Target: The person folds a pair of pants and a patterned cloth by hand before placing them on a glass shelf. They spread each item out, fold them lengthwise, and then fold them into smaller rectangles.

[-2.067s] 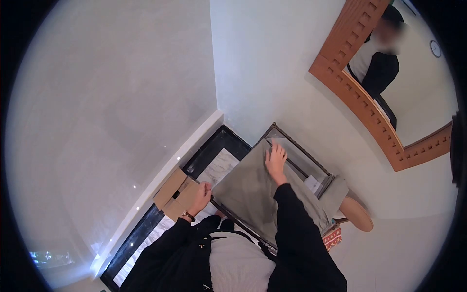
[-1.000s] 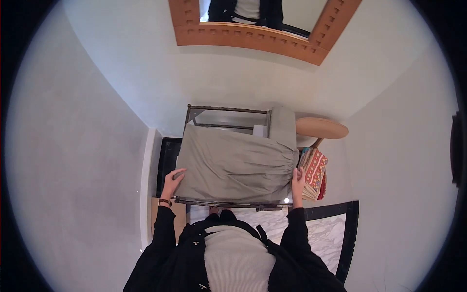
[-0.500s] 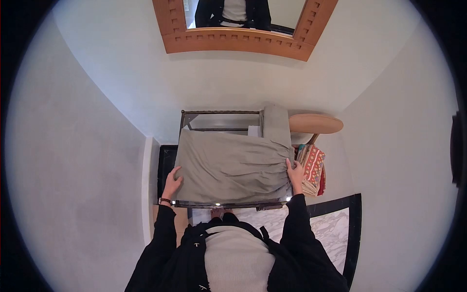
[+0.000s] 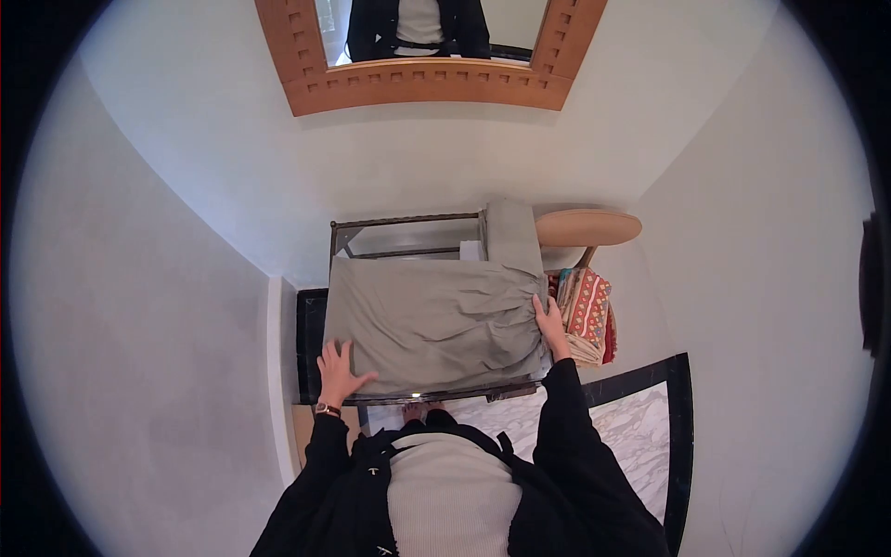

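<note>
A grey-green cloth lies spread over a glass-topped table with a dark metal frame. Its right end is gathered into creases, and its left part lies flatter. At the front left corner of the cloth, my left hand has its fingers spread, resting on or just over the fabric; it grips nothing. My right hand is at the gathered right edge, thumb and fingers closed on the fabric. Behind that end, a folded strip of similar grey-green cloth lies toward the wall.
A chair with a rounded tan back stands to the right of the table. Folded patterned textiles are stacked on it. A small white item shows behind the cloth. A wood-framed mirror hangs on the wall ahead.
My left hand has moved from the cloth's left edge inward over its front corner, with fingers spreading. My right hand stays at the gathered edge. The view has shifted slightly.
</note>
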`<action>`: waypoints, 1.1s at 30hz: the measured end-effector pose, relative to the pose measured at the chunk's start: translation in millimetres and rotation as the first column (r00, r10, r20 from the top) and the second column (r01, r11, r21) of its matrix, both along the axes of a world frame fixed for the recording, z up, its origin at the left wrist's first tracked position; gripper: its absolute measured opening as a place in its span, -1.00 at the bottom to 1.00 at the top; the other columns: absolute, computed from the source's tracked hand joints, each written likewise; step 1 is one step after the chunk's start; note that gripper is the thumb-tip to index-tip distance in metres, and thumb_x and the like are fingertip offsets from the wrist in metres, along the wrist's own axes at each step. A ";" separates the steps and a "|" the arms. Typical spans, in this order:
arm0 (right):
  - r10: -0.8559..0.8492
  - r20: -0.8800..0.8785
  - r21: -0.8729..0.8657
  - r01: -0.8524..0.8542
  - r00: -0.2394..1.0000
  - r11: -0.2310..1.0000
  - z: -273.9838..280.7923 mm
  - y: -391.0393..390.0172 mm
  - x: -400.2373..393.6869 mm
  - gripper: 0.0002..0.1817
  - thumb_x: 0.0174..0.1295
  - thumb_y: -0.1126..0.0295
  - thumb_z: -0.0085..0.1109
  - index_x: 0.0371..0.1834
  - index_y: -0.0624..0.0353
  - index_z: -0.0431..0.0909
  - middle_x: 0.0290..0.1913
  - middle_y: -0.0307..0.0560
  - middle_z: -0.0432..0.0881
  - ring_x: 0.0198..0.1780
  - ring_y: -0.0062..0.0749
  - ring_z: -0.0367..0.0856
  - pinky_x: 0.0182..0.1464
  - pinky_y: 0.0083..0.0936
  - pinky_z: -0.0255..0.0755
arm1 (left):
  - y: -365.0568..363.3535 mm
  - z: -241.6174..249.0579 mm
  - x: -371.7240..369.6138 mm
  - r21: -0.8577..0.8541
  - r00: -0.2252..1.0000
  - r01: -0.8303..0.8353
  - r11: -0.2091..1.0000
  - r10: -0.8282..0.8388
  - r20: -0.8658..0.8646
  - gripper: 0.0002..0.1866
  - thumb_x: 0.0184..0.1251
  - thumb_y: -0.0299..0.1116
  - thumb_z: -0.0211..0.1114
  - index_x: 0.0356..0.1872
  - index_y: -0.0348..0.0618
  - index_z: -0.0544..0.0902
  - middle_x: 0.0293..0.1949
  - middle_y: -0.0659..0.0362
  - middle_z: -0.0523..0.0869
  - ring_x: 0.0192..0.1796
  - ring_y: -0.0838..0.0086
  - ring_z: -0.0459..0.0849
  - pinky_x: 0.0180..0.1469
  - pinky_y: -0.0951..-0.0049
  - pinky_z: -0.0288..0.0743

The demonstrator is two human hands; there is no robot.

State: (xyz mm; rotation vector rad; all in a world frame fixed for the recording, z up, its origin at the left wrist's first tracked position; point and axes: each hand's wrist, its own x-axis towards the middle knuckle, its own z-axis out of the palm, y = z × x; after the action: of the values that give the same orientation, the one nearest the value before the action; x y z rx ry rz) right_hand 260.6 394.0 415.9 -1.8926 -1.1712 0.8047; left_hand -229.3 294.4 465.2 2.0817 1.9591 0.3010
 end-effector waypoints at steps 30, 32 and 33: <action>-0.017 -0.037 -0.011 0.017 0.999 1.000 -45.2 12.1 14.5 -0.13 0.35 -0.15 0.07 0.32 0.56 0.25 0.27 0.33 0.44 0.31 -0.18 0.42 0.31 -0.44 0.26 | -29.1 -24.9 -33.5 0.111 0.995 0.101 0.989 -0.101 -0.003 -0.70 0.00 -0.31 0.46 -0.26 -0.11 0.57 0.01 0.07 0.48 0.08 0.16 0.46 -0.02 0.18 0.31; -0.017 0.033 -0.030 0.018 0.999 0.999 -29.9 8.5 7.6 -0.14 0.36 -0.14 0.05 0.32 0.56 0.25 0.28 0.34 0.44 0.32 -0.14 0.43 0.31 -0.43 0.26 | -26.9 -37.9 -43.9 0.093 0.998 0.056 0.994 -0.059 0.034 -0.68 -0.02 -0.31 0.48 -0.25 -0.12 0.56 -0.01 0.09 0.48 0.09 0.16 0.46 -0.03 0.16 0.33; -0.022 0.050 -0.036 0.024 0.999 0.999 -27.0 7.9 6.1 -0.15 0.36 -0.13 0.05 0.32 0.55 0.26 0.28 0.35 0.44 0.32 -0.13 0.43 0.31 -0.43 0.26 | -25.9 -38.3 -46.1 0.082 0.998 0.023 0.996 -0.028 0.061 -0.65 -0.04 -0.31 0.50 -0.25 -0.12 0.55 -0.02 0.10 0.48 0.11 0.15 0.45 -0.02 0.15 0.34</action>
State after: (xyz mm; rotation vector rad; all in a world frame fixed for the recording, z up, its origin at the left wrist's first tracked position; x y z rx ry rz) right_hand 266.7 402.0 388.9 -1.9628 -1.1698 0.7758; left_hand -275.4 268.4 426.9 2.1189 1.9138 0.4416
